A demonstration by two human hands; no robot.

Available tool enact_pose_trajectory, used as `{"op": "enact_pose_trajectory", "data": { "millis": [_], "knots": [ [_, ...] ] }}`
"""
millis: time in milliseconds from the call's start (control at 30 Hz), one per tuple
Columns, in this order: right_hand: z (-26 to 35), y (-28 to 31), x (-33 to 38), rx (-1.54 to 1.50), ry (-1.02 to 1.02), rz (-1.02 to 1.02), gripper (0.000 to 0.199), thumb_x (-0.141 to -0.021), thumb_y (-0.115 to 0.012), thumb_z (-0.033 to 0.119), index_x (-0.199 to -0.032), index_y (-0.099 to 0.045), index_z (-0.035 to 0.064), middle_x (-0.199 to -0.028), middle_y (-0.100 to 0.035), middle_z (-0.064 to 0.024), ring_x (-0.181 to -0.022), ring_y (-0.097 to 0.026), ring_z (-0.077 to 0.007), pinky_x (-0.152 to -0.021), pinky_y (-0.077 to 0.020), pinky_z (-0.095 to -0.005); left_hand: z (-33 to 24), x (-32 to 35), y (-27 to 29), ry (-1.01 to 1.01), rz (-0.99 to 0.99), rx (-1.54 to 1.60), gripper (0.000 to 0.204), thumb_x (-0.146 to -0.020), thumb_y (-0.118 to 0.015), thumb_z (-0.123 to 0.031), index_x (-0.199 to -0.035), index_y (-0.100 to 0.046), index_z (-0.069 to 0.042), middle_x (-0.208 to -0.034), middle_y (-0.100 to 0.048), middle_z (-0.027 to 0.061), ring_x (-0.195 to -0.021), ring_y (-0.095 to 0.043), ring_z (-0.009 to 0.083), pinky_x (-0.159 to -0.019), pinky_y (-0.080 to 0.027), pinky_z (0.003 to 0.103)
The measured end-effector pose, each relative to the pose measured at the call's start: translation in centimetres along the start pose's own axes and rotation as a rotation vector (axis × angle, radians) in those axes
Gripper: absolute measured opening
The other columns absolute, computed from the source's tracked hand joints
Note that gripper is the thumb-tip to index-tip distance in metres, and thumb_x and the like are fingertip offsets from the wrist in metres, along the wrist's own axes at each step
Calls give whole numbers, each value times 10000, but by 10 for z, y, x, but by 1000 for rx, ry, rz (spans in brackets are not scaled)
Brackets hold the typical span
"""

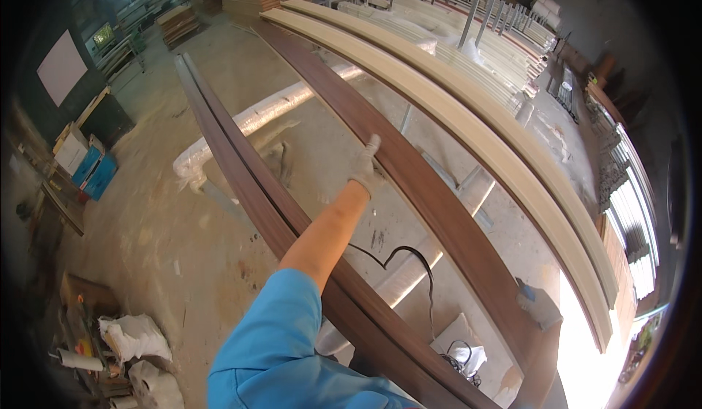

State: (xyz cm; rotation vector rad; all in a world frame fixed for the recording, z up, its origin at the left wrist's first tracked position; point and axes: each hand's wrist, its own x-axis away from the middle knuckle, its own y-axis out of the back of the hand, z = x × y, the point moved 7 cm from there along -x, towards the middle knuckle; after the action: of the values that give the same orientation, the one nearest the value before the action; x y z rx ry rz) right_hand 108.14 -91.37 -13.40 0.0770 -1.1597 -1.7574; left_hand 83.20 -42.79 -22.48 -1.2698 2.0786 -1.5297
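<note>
A long, dark brown wood-grain plank (417,168) runs diagonally through the middle, from far left to near right. My left hand (364,165), in a pale work glove, grips its left edge, thumb on top and the other fingers mostly hidden below. Farther down the same plank, my gloved right hand (541,307) is closed on its right edge. Something small and blue shows at the right fingertips; I cannot make out what. Two more brown planks (241,162) lie side by side to the left, passing beneath my left arm.
Two cream planks (468,98) lie along the right. Plastic-wrapped support bars (274,109) cross under the planks. A black cable (430,281) hangs near a white bag (462,343). Blue boxes (95,169) stand far left; stacked profiles (504,65) and metal posts stand at the back right.
</note>
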Motion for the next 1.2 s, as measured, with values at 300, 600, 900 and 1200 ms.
{"op": "enact_pose_trajectory", "data": {
  "millis": [300,600,900,1200],
  "knots": [
    [74,16,121,123,-152,-43,373,-759,-703,360,-860,-678,2,-682,-619,-60,-679,-563,-146,-643,-458,-348,-38,100,-22,165,-204,10,421,-874,-717,-51,-1259,-548,-26,-1325,-561,159,-1252,-532,352,-1050,-454,595],
    [48,-20,220,-289,-200,-3,526,-899,-732,270,-1317,-606,-23,-848,-551,29,-772,-522,-109,-703,-425,-226,-56,231,2,74,-276,29,391,-869,-741,-91,-1224,-580,-64,-1248,-606,124,-1195,-572,325,-1057,-482,542],
    [30,-76,234,-573,-89,29,462,-927,-696,149,-1324,-584,-57,-1050,-645,-2,-957,-546,-83,-853,-452,-238,-105,267,69,-157,-218,-107,292,-886,-726,-136,-1159,-637,-81,-1204,-643,116,-1146,-606,303,-985,-519,535],
    [39,-131,171,179,127,38,563,-940,-582,410,-1420,-540,118,-1078,-707,-179,-1022,-669,-272,-911,-505,-428,-141,293,91,-181,-196,-87,361,-873,-745,-161,-1205,-632,-78,-1216,-639,124,-1132,-605,301,-1001,-515,474]
  ]
}}
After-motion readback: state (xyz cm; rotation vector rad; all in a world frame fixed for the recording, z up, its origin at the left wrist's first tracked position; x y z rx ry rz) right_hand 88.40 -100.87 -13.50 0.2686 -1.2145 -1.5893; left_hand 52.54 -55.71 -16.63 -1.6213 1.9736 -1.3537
